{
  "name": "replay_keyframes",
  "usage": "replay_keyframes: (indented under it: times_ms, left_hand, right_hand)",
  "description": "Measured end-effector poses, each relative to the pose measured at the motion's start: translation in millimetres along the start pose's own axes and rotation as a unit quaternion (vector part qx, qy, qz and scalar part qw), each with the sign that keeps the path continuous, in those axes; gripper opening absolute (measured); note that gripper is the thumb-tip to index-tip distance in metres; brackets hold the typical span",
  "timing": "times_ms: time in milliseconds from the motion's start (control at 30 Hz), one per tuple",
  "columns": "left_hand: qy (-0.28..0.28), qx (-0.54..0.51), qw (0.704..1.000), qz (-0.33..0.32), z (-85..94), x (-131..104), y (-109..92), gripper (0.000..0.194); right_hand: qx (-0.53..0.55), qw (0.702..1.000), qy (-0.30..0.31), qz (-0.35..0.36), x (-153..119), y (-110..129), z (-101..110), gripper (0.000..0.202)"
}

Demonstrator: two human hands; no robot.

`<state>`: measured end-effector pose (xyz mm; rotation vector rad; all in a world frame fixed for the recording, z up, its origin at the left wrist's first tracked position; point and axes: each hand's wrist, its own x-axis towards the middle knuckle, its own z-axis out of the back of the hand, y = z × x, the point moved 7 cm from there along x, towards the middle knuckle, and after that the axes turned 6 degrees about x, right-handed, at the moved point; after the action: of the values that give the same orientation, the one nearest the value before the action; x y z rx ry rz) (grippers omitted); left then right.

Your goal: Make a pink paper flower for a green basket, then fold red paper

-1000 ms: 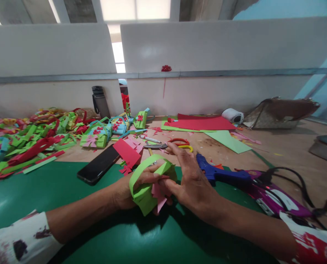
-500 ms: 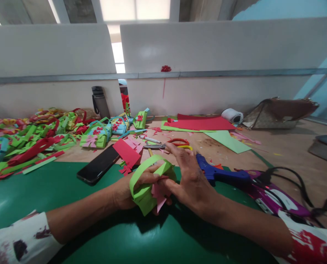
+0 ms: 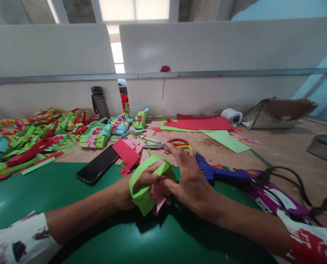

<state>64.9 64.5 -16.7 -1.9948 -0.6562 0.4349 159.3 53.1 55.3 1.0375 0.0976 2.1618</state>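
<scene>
Green paper basket [image 3: 144,201], held above green mat [image 3: 124,240] | left hand [image 3: 124,191]: gripping basket, thumb at rim | right hand [image 3: 195,183]: thumb against pink bow [image 3: 158,191], grip unclear | care: light, even pressure, walls uncrushed, knuckles clear of glue gun [image 3: 229,176].

Forearms [image 3: 83,215] angled inward, left hand [image 3: 127,190] curled, right hand [image 3: 195,185] opposite, its upper fingers [image 3: 175,151] raised, lower ones perhaps bent.

Legible text: none that I can read. The white label [image 3: 279,195] on the purple power strip [image 3: 299,209] is too small and blurred to decipher; the red marks on my right sleeve [image 3: 308,240] form no letters I can make out.
</scene>
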Motion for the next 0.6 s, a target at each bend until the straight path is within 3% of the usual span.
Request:
replay_keyframes:
  times_ms: [367, 500, 600]
  left_hand:
    - [-0.004, -0.012, 1.0, 0.003, -3.8, 0, -4, 0.037]
    - [0.0, -0.029, 1.0, 0.003, -4.0, 0, -10, 0.023]
    - [0.025, -0.045, 0.999, 0.0, -3.4, -1, -13, 0.028]
  right_hand:
    - [0.04, 0.999, 0.019, -0.021, 1, -1, -3, 0.076]
    - [0.138, 0.984, 0.036, -0.105, 0, -8, -3, 0.077]
    - [0.234, 0.957, 0.023, -0.169, -2, -20, -3, 0.067]
